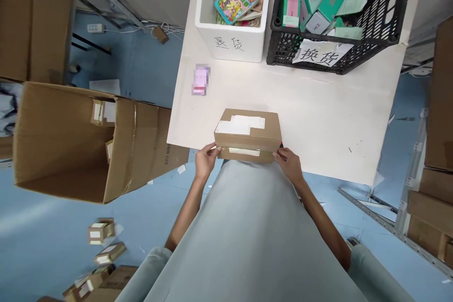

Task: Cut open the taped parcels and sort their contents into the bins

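Note:
A small brown cardboard parcel (247, 134) with white labels on top rests at the near edge of the white table (318, 113). My left hand (205, 160) grips its left end with the fingers curled on the side. My right hand (289, 163) holds the right end the same way. The parcel sits close against my body, and my light grey top hides the table edge below it.
At the table's back stand a white foam bin (230, 40) with colourful booklets and a black crate (339, 52) with teal boxes. A large open carton (81, 141) stands to the left. Small parcels (102, 245) lie on the blue floor; stacked cartons (435, 160) are at right.

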